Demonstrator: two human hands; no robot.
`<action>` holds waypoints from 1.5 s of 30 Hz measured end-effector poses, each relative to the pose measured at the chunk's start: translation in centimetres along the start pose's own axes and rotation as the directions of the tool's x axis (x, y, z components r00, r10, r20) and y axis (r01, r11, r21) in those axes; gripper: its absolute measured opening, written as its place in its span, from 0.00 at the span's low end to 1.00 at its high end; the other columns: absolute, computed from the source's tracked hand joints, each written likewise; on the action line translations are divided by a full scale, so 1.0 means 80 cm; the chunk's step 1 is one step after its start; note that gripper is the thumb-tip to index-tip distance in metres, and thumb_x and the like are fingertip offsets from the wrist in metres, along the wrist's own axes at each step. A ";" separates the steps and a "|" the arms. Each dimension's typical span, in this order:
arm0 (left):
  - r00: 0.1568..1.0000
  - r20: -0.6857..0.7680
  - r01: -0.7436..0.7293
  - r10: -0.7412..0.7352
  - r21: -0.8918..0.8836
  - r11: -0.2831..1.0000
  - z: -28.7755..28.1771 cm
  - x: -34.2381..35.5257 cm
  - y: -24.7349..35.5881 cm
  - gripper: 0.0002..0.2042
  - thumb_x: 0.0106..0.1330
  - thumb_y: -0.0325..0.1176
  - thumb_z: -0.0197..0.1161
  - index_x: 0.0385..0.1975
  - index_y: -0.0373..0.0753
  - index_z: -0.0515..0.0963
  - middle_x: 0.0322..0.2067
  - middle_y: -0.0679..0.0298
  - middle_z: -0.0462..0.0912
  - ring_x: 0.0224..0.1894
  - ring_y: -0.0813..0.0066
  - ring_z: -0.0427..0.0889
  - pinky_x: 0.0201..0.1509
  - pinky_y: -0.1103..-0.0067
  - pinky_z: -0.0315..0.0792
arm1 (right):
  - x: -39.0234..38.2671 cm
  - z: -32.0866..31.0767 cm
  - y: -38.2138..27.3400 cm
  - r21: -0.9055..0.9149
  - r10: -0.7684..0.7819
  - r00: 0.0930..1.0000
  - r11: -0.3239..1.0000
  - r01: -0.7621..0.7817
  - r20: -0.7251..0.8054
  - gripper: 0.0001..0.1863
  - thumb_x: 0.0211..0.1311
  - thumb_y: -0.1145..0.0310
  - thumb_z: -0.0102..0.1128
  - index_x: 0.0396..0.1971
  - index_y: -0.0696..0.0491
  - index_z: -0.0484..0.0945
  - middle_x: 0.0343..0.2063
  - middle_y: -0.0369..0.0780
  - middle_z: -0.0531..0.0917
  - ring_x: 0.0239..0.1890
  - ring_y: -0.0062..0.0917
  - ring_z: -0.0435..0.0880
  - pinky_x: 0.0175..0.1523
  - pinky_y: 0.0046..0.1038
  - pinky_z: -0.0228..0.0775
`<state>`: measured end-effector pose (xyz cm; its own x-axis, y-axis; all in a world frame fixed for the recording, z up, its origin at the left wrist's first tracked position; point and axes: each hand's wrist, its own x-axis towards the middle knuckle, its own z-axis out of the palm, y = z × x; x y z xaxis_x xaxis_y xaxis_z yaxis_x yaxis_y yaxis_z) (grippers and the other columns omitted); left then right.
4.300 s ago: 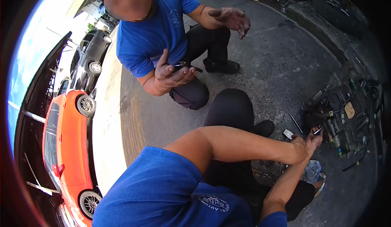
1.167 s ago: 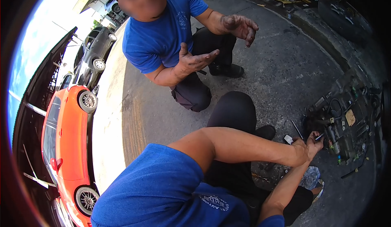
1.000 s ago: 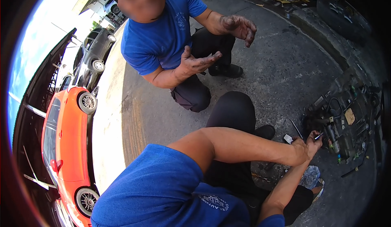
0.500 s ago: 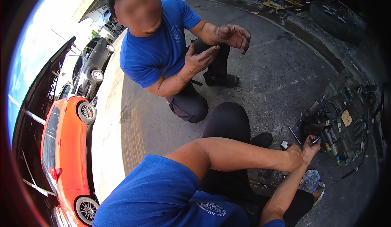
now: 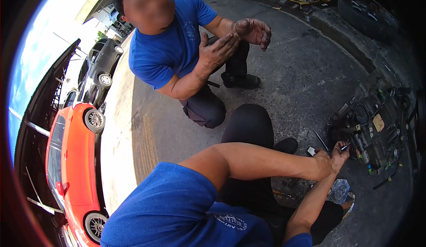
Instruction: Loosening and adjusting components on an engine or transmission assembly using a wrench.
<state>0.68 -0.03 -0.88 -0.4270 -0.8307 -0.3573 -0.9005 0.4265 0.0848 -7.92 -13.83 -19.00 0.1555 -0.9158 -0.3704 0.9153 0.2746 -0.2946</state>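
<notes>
My left arm reaches across to the right, and my left hand [image 5: 323,164] is closed against my right wrist. Its fingers are mostly hidden, and what they hold, if anything, does not show. My right hand [image 5: 339,157] pinches a small shiny metal piece [image 5: 345,147], too small to name further. Just beyond it lies a dark, greasy mechanical assembly [image 5: 364,147] with hoses, a cylinder and a tan patch. On the ground beside my hands are a thin metal rod [image 5: 320,140] and a small white piece [image 5: 311,151].
Facing me, a person in a blue shirt [image 5: 155,54] crouches with both dirty hands raised. A clear plastic bag [image 5: 338,191] lies by my right forearm. A tyre [image 5: 361,18] rests at the far right. A red car [image 5: 73,158] and dark cars stand at left.
The view has shifted slightly. The other person's raised hands have come closer together. Both of my hands stay by the assembly, the metal piece still in my right fingers.
</notes>
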 end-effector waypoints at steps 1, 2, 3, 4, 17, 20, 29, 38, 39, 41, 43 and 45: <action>1.000 -0.002 -0.003 0.003 0.000 1.000 0.001 0.001 0.001 0.13 0.53 0.34 0.57 0.34 0.33 0.80 0.34 0.51 0.81 0.39 0.55 0.80 0.39 0.63 0.70 | 0.006 -0.005 -0.004 0.172 0.117 0.993 0.978 -0.119 0.020 0.06 0.63 0.74 0.47 0.28 0.60 0.66 0.23 0.38 0.66 0.25 0.23 0.65 0.31 0.22 0.62; 1.000 -0.028 -0.001 0.001 0.003 1.000 0.003 0.001 0.002 0.13 0.53 0.34 0.57 0.34 0.33 0.80 0.34 0.51 0.81 0.39 0.56 0.80 0.39 0.63 0.70 | 0.012 -0.010 -0.007 0.171 0.113 0.993 0.979 -0.115 0.020 0.06 0.63 0.74 0.47 0.28 0.60 0.66 0.23 0.38 0.66 0.25 0.23 0.65 0.31 0.22 0.62; 0.999 -0.047 0.014 -0.014 0.004 1.000 0.007 -0.001 0.000 0.13 0.53 0.33 0.57 0.33 0.33 0.80 0.34 0.51 0.81 0.39 0.56 0.80 0.39 0.63 0.70 | 0.010 -0.002 -0.001 0.151 0.099 0.993 0.985 -0.088 -0.064 0.06 0.64 0.74 0.46 0.28 0.60 0.66 0.24 0.39 0.66 0.26 0.23 0.65 0.32 0.22 0.62; 0.999 -0.043 0.021 -0.020 0.003 1.000 0.007 -0.003 -0.002 0.13 0.53 0.33 0.57 0.33 0.33 0.80 0.34 0.51 0.81 0.39 0.56 0.80 0.39 0.63 0.70 | 0.005 0.007 0.004 0.126 0.081 0.986 0.990 -0.062 -0.148 0.06 0.64 0.74 0.45 0.29 0.61 0.66 0.25 0.39 0.66 0.27 0.23 0.65 0.32 0.22 0.62; 1.000 -0.020 0.011 -0.011 -0.013 1.000 0.007 -0.007 -0.005 0.12 0.53 0.33 0.57 0.34 0.33 0.80 0.34 0.51 0.82 0.38 0.55 0.80 0.40 0.63 0.70 | 0.009 0.003 0.012 0.179 0.110 0.985 0.980 -0.085 -0.136 0.09 0.68 0.71 0.41 0.30 0.60 0.66 0.24 0.38 0.67 0.26 0.24 0.65 0.32 0.23 0.62; 1.000 0.002 -0.009 0.009 0.000 1.000 -0.007 -0.008 -0.003 0.13 0.53 0.33 0.57 0.34 0.32 0.80 0.34 0.51 0.82 0.39 0.55 0.80 0.40 0.63 0.70 | 0.016 -0.015 0.001 0.237 0.067 0.998 0.970 -0.060 -0.022 0.09 0.67 0.71 0.42 0.29 0.60 0.66 0.24 0.39 0.66 0.25 0.24 0.64 0.32 0.25 0.62; 0.999 0.019 -0.032 0.032 -0.005 0.999 -0.011 -0.005 0.003 0.13 0.54 0.32 0.57 0.35 0.32 0.80 0.35 0.51 0.82 0.40 0.54 0.80 0.41 0.62 0.69 | 0.034 -0.038 0.001 -0.458 -0.225 0.957 0.842 0.285 0.183 0.07 0.65 0.74 0.43 0.29 0.61 0.65 0.23 0.41 0.66 0.26 0.25 0.65 0.31 0.25 0.62; 0.998 0.051 -0.028 0.030 -0.041 0.999 -0.018 -0.005 -0.002 0.14 0.54 0.33 0.58 0.36 0.30 0.79 0.37 0.48 0.81 0.42 0.51 0.79 0.46 0.59 0.69 | 0.022 -0.033 0.002 -0.740 -0.298 0.852 0.425 0.522 0.430 0.07 0.65 0.74 0.43 0.29 0.61 0.64 0.23 0.42 0.66 0.25 0.26 0.66 0.31 0.24 0.63; 0.999 0.040 -0.029 0.031 -0.041 0.999 -0.018 -0.006 -0.003 0.14 0.54 0.33 0.58 0.36 0.30 0.79 0.37 0.47 0.80 0.42 0.51 0.79 0.46 0.59 0.69 | 0.029 -0.031 -0.004 -0.258 -0.139 0.964 0.946 0.197 0.228 0.05 0.65 0.76 0.44 0.30 0.62 0.65 0.24 0.41 0.66 0.26 0.25 0.66 0.32 0.23 0.64; 0.999 0.026 -0.023 0.024 -0.036 0.999 -0.011 -0.003 -0.002 0.14 0.54 0.33 0.58 0.36 0.30 0.79 0.37 0.47 0.80 0.42 0.51 0.79 0.46 0.59 0.69 | 0.038 -0.032 -0.010 0.407 0.140 0.973 0.890 -0.204 0.181 0.04 0.64 0.77 0.44 0.32 0.63 0.66 0.25 0.40 0.66 0.28 0.24 0.66 0.34 0.22 0.64; 0.999 0.033 0.009 -0.007 -0.039 0.999 -0.002 -0.008 -0.007 0.14 0.53 0.33 0.58 0.36 0.31 0.79 0.37 0.47 0.80 0.42 0.52 0.79 0.46 0.59 0.69 | 0.017 -0.006 0.008 0.240 0.115 0.981 0.968 -0.075 -0.159 0.04 0.64 0.78 0.44 0.33 0.65 0.66 0.25 0.39 0.66 0.28 0.23 0.65 0.35 0.21 0.64; 0.998 0.056 -0.001 0.002 -0.022 1.000 -0.005 -0.009 -0.007 0.14 0.54 0.33 0.58 0.36 0.32 0.80 0.37 0.49 0.81 0.42 0.53 0.79 0.46 0.60 0.69 | 0.004 -0.010 0.017 -0.291 -0.106 0.994 0.952 0.093 -0.027 0.04 0.63 0.78 0.45 0.33 0.64 0.66 0.25 0.40 0.66 0.28 0.24 0.66 0.34 0.22 0.64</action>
<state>1.49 0.19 -0.28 -0.4236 -0.8085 -0.4084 -0.9018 0.4191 0.1057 -6.91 -13.46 -20.25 0.0477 -0.9313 -0.3610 0.7781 0.2612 -0.5712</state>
